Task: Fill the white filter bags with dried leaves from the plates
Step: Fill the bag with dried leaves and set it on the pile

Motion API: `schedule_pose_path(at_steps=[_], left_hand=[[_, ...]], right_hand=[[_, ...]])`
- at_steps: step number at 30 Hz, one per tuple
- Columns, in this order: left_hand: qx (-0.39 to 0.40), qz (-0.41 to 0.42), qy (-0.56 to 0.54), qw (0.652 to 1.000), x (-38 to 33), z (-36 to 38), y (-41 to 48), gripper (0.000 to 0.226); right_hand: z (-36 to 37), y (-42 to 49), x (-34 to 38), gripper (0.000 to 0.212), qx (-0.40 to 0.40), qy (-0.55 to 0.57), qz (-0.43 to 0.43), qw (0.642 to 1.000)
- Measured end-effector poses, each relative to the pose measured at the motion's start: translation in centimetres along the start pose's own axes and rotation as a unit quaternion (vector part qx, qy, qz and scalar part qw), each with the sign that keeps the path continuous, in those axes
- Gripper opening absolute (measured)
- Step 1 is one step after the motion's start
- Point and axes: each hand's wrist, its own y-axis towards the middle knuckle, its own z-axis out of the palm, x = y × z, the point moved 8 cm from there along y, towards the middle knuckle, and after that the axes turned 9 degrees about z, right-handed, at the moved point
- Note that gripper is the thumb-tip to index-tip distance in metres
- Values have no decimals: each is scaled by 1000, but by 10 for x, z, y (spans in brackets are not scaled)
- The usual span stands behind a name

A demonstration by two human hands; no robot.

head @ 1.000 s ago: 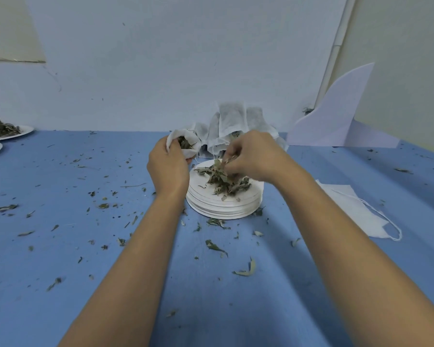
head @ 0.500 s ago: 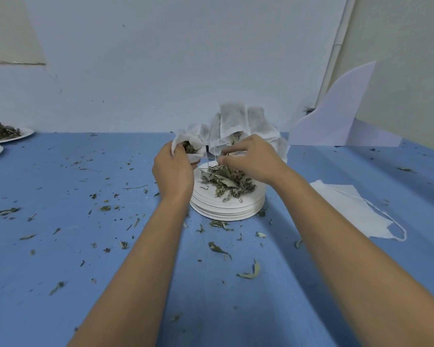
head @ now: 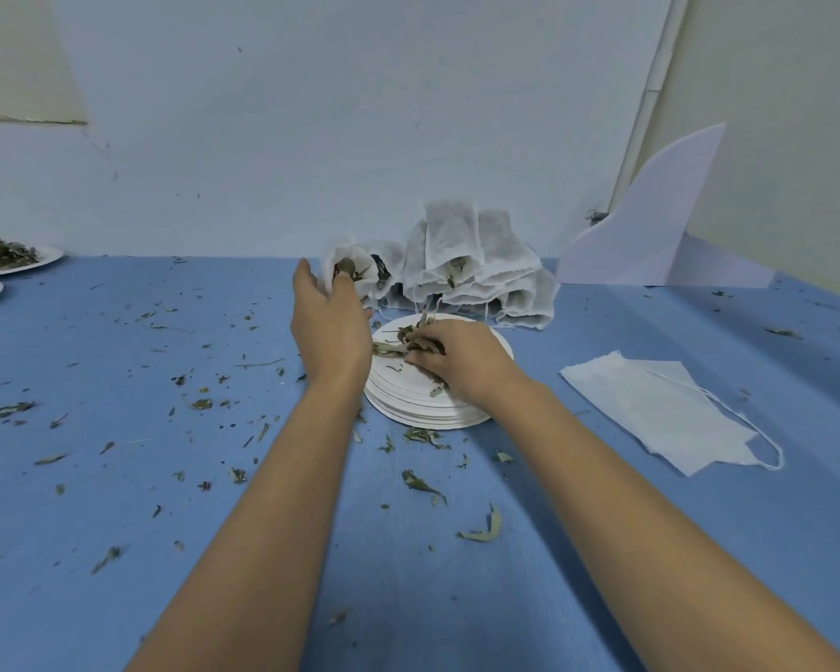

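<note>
left hand (head: 328,327) grips filter bag (head: 332,257) | right hand (head: 461,361) pinches dried leaves (head: 388,349) on plates (head: 408,410)

Moderately bright, evenly and diffusely lit, with a cool bluish cast. Lit from above and left of the stack of plates (head: 437,409). Softly shadowed on the blue table (head: 117,477) right of the stack and nearer than it, alongside both forearms. Sharp at the stack. Stretched by the wide angle well below it, tilted at the wall pipe (head: 651,89) up-right of it.
</note>
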Motion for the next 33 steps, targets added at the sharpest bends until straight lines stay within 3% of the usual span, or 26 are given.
schedule_pose_path(at_steps=[6,12,16,19,21,25,30,32,33], left_hand=[[-14,9,34,999,3,-3,1,18],[15,7,36,999,12,5,4,14],[34,5,63,997,14,14,5,11],[59,14,86,994,14,23,1,7],[66,35,105,992,10,27,-3,13],[60,75,180,979,3,26,-3,31],[65,48,161,984,6,26,-4,19],[65,28,135,988,8,26,-4,18],[64,23,127,990,8,26,-4,16]], right_hand=[[-7,-4,-6,17,-85,77,34,993],[-28,-6,-20,25,-158,253,68,952],[-43,-5,-37,27,-169,471,109,859],[-36,-4,-36,13,-91,613,122,775],[-32,-2,-29,9,-36,650,104,752],[-28,-1,-26,9,-6,643,85,761],[-32,-6,-31,9,-34,551,79,830],[-32,-7,-30,10,-24,566,67,822],[-32,-8,-29,10,-9,597,61,800]])
